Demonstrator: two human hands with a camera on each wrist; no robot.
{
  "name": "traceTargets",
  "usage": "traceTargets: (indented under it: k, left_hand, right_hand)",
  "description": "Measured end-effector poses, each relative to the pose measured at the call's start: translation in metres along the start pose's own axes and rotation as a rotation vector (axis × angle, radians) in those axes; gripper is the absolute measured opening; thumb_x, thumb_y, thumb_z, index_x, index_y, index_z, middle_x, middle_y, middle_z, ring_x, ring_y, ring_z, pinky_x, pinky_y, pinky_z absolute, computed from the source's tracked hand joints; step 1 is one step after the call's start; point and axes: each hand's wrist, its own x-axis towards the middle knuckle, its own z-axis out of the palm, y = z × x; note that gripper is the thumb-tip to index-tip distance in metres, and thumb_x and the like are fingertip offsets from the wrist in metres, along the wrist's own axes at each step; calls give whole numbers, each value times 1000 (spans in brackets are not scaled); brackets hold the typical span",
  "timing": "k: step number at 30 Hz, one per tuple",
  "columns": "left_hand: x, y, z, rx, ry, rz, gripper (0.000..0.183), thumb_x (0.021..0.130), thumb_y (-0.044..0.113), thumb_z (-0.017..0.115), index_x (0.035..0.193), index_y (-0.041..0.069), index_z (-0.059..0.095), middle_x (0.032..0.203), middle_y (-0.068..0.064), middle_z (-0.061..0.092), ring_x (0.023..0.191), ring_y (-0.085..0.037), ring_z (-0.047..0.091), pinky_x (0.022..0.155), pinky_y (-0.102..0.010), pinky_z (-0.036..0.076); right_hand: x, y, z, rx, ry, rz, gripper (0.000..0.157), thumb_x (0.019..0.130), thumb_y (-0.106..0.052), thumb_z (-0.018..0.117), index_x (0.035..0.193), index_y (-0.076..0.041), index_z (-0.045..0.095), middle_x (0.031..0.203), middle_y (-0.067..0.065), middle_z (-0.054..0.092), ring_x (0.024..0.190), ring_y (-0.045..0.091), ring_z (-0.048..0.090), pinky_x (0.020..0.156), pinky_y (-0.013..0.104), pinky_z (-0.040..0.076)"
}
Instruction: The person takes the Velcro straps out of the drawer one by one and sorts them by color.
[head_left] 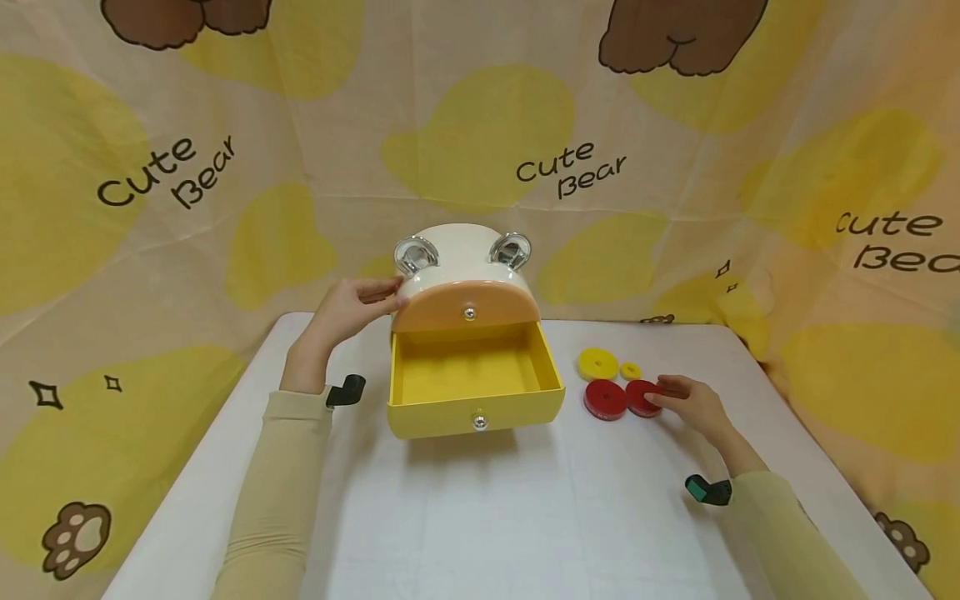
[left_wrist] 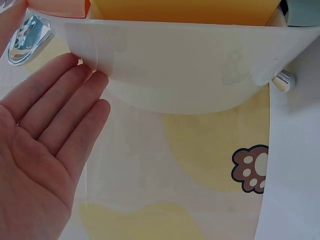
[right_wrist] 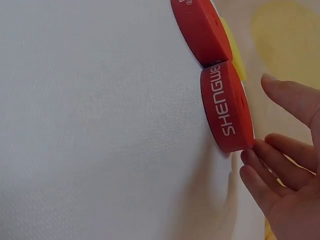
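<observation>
A cream bear-shaped drawer box (head_left: 457,250) with silver ears stands at the middle of the table, its lower yellow drawer (head_left: 476,417) pulled out and bare inside. The peach upper drawer (head_left: 442,308) is closed. My left hand (head_left: 348,312) rests its fingers against the box's left side, the fingers nearly straight in the left wrist view. My right hand (head_left: 693,407) reaches the outer red roll (right_wrist: 227,107), printed with white letters. The fingertips touch its edge while the thumb stands apart. Another red roll (head_left: 604,400) sits against it on the left.
Behind the red rolls lie a larger yellow roll (head_left: 597,364) and a small yellow roll (head_left: 630,371). A white cloth covers the table (head_left: 487,517). A patterned bear curtain (head_left: 465,133) hangs behind the table and along its sides.
</observation>
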Motion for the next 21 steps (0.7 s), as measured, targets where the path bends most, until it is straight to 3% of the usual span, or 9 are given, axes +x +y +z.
traceTargets:
  k: [8, 14, 21]
  left_hand:
    - [3, -5, 1, -13, 10, -11, 59, 84, 40, 71, 132, 11, 57, 134, -8, 57, 122, -25, 56, 104, -47, 41]
    - [18, -30, 3, -11, 15, -11, 63, 80, 49, 72, 133, 17, 57, 135, -4, 56, 122, -23, 57, 104, -47, 42]
    - [21, -35, 4, -25, 22, 2, 62, 80, 46, 72, 133, 17, 57, 135, -4, 56, 121, -22, 57, 104, -46, 42]
  right_hand:
    - [-10, -10, -3, -5, 179, -75, 69, 89, -51, 59, 135, -1, 49, 130, 22, 56, 117, 38, 55, 92, 49, 51]
    - [-23, -25, -4, -23, 235, -130, 61, 90, -48, 60, 131, -3, 53, 125, 19, 61, 113, 36, 58, 89, 45, 52]
    - [-40, -52, 0, 8, 300, -204, 55, 88, -48, 63, 123, -6, 60, 114, 16, 67, 102, 30, 63, 80, 32, 57]
